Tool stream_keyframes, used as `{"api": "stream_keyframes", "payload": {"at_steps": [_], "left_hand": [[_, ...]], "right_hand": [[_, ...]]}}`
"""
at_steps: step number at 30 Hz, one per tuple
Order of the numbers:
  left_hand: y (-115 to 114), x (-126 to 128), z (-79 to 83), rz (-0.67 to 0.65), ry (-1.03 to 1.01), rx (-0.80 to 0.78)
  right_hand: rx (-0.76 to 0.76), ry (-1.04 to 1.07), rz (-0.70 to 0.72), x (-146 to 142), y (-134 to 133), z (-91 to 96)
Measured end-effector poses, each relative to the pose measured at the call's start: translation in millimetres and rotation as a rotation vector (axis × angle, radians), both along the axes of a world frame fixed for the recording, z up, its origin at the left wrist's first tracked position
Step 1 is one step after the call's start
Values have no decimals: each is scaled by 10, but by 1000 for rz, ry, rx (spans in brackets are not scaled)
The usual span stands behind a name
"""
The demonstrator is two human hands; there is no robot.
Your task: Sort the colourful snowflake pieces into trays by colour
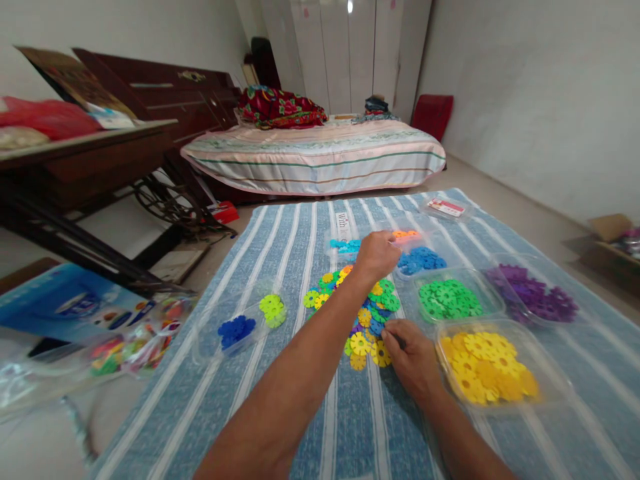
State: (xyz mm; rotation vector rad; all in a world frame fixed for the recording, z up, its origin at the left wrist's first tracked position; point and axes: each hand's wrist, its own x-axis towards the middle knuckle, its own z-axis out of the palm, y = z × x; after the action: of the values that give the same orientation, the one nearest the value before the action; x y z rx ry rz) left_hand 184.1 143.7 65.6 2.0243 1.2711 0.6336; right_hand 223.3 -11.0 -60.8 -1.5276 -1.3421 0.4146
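A mixed pile of flower-shaped plastic discs (361, 343) lies on the striped cloth. My left hand (379, 253) reaches over the far side of the pile, fingers curled, next to the orange discs (406, 235) and the blue discs (421, 261) in clear trays. What its fingers hold, if anything, is hidden. At the pile's right edge, my right hand (413, 357) has thumb and fingers pinched together, touching the discs there. I cannot make out a piece between them. Yellow discs (487, 367) fill a clear tray just right of that hand.
Trays of green discs (450, 299) and purple discs (537, 293) stand at right. On the left, a tray holds dark blue discs (236, 332) and lime discs (273, 311). Light blue discs (345, 246) lie farther back. A lidded box (447, 207) sits near the far corner.
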Motion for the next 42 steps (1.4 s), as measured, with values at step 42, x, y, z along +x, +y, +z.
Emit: {"api": "stream_keyframes", "payload": {"at_steps": [42], "left_hand": [[-560,-911,-495,-394,778,283]], "right_hand": [[-56,-27,22,11,1,80]]}}
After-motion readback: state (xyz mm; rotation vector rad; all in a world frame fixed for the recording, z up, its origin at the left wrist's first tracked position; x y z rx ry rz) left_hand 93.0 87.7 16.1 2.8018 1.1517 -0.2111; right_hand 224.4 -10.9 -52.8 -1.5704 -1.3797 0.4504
